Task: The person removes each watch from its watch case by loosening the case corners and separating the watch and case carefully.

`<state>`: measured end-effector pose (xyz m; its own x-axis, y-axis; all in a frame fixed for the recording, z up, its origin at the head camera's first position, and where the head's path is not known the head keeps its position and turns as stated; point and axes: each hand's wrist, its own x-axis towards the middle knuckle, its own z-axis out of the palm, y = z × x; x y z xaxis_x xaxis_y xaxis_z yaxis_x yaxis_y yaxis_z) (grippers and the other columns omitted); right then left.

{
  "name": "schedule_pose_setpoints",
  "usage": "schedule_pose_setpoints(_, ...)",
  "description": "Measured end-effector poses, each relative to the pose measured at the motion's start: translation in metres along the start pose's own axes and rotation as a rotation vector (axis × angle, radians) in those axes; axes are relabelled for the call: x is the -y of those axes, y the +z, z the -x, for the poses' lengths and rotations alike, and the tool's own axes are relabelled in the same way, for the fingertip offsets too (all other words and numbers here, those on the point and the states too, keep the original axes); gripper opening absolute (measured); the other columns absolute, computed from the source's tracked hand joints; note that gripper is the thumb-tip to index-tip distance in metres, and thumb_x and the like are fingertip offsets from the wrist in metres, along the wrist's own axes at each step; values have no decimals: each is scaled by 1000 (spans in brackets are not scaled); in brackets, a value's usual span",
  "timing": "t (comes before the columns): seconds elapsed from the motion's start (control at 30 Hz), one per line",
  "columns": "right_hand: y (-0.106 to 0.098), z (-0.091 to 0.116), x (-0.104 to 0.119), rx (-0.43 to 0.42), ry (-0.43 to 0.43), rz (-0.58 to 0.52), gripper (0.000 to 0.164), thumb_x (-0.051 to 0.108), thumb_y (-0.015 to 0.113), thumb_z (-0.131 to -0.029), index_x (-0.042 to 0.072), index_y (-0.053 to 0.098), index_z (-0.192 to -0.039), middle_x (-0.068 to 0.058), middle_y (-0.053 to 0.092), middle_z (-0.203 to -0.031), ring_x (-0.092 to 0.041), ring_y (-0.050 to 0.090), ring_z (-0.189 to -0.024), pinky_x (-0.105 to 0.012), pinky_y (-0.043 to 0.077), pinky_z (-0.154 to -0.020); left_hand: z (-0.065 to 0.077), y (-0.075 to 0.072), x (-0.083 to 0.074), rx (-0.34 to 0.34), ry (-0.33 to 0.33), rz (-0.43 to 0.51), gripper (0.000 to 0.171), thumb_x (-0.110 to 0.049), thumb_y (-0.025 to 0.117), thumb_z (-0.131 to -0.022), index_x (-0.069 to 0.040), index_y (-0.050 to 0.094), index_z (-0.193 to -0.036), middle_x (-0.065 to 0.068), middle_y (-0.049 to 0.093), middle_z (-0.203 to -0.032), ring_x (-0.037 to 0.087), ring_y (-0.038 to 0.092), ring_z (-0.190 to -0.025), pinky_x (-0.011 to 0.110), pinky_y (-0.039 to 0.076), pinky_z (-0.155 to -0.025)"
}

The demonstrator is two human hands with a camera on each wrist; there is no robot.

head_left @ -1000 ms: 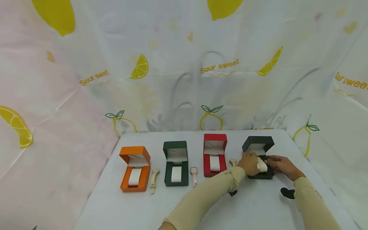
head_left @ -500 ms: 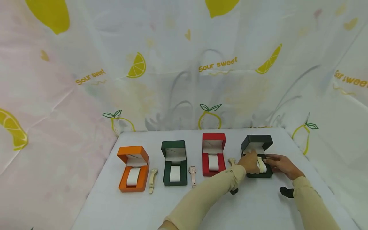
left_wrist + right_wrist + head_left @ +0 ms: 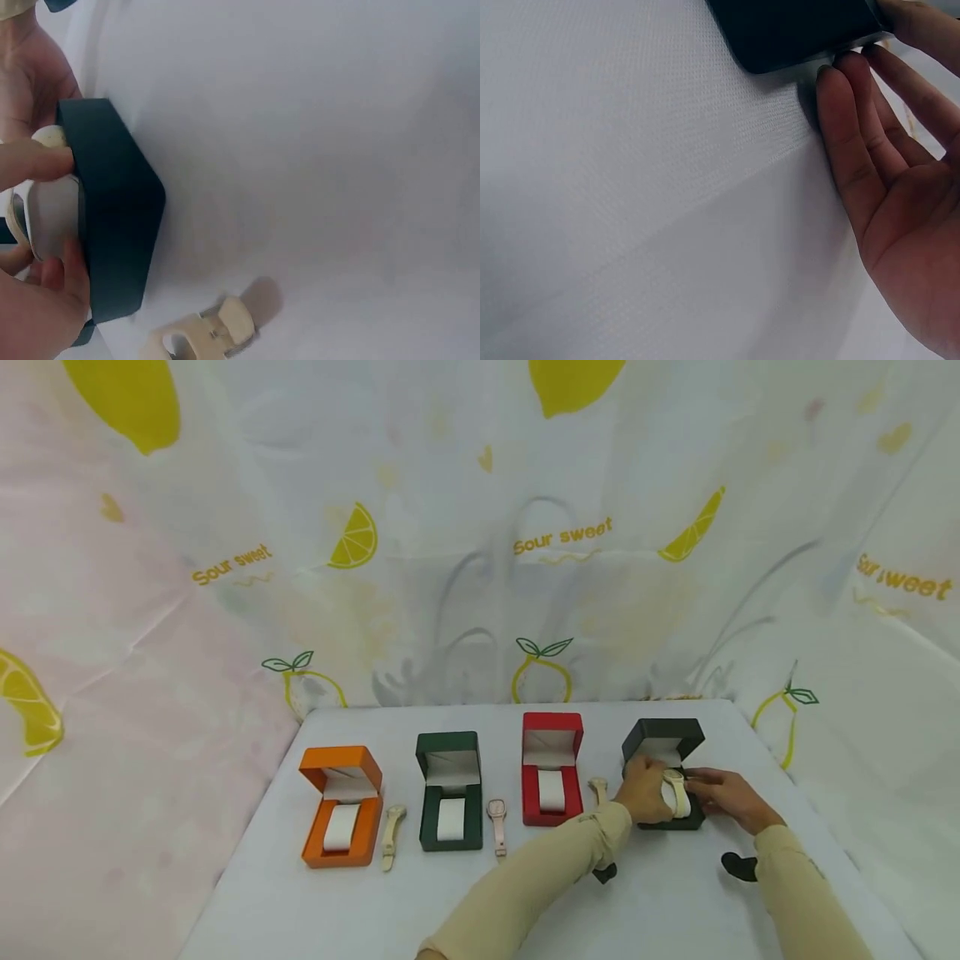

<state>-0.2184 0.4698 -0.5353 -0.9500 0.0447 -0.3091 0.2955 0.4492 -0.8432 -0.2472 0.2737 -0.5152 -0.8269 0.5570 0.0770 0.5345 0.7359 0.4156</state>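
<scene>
An open black watch box (image 3: 666,728) stands at the right of the table, its lid raised. In it sits a white cushion (image 3: 54,214) with a cream wristwatch (image 3: 676,779) round it, dial up. My left hand (image 3: 645,791) reaches in from the left and holds the cushion between thumb and fingers. My right hand (image 3: 733,798) grips the box's right side, thumb and fingers at the wall in the right wrist view. Another cream watch (image 3: 598,788) lies left of the box, partly hidden by my left sleeve.
To the left stand open red (image 3: 530,797), green (image 3: 473,822) and orange (image 3: 315,847) watch boxes, each with a bare white cushion. A pink watch (image 3: 498,827) lies beside the green box and a cream watch (image 3: 390,837) beside the orange one. A lemon-print cloth (image 3: 450,610) hangs behind.
My left hand has shifted slightly on the cushion, and the watch's dial, covered by it before, now shows. The right hand stays at the box's side. The head view has tilted a little.
</scene>
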Motion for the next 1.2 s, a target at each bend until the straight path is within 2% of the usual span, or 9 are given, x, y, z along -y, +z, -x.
schedule_pose_setpoints(0.17, 0, 3, -1, -1, 0, 12, 71, 37, 64, -94, -11, 39, -141, -14, 60, -119, -17, 58, -93, -31, 53, -77, 1, 4, 5, 0, 39, 2, 74, -35, 91, -66, -28, 58, -131, -11, 55, -122, 7, 44, -113, 17, 38, -91)
schedule_pose_setpoints(0.3, -1, 4, -1, 2, -11, 16, 70, 38, 63, -95, -10, 40, -141, -15, 59, -122, -16, 58, -95, -31, 53, -78, 2, 4, 7, -22, 75, 18, 72, -33, 90, -67, -24, 58, -131, -16, 62, -118, 7, 52, -114, 20, 38, -98)
schedule_pose_setpoints(0.4, 0, 3, -2, -2, -15, -1, 69, 37, 63, -95, -10, 42, -141, -14, 60, -122, -14, 58, -94, -31, 53, -78, 4, 3, 8, -33, 67, 69, 74, -29, 90, -68, -20, 55, -132, -13, 60, -118, 4, 55, -108, 18, 43, -91)
schedule_pose_setpoints(0.63, 3, 6, 4, -87, -85, 69, 51, 17, 59, -95, -14, 46, -134, -20, 63, -116, -13, 61, -86, -30, 55, -70, 9, -4, 8, -41, 120, 133, 79, -28, 91, -68, -14, 49, -133, -8, 55, -122, 0, 53, -105, 13, 43, -86)
schedule_pose_setpoints(0.8, 5, 13, 24, -324, -223, 192, 37, 12, 57, -95, -11, 56, -124, -23, 63, -107, -6, 60, -78, -26, 55, -62, 7, -12, 9, -85, 113, 373, 76, -25, 90, -69, -10, 50, -133, -7, 56, -118, -2, 54, -98, 10, 44, -79)
schedule_pose_setpoints(0.93, 1, 24, 39, -454, -388, 113, 24, 4, 54, -95, -9, 59, -115, -2, 63, -98, 3, 55, -79, -19, 52, -63, 7, -19, 9, -57, 49, 710, 72, -17, 89, -70, -9, 52, -130, -7, 60, -112, -2, 60, -92, 12, 48, -72)
schedule_pose_setpoints(1.0, -3, 33, 45, -407, -504, 34, 24, -2, 51, -95, -10, 56, -117, 5, 61, -101, 0, 56, -85, -17, 52, -67, 8, -22, 9, -23, 7, 848, 68, -14, 89, -70, -11, 53, -128, -8, 61, -110, -1, 63, -92, 14, 51, -71)
schedule_pose_setpoints(1.07, -7, 42, 51, -280, -589, -18, 33, -5, 50, -95, -9, 50, -129, 6, 59, -112, -3, 56, -99, -15, 50, -75, 10, -26, 10, 19, -26, 935, 65, -13, 87, -73, -14, 53, -128, -11, 61, -109, 0, 64, -93, 17, 52, -72)
schedule_pose_setpoints(1.2, -12, 56, 64, -10, -582, 17, 60, 0, 58, -94, 3, 34, -149, -1, 45, -143, 0, 46, -117, -21, 48, -82, 12, -32, 15, 108, -37, 1030, 60, -10, 83, -77, -18, 54, -129, -13, 59, -109, 1, 64, -93, 20, 53, -76)
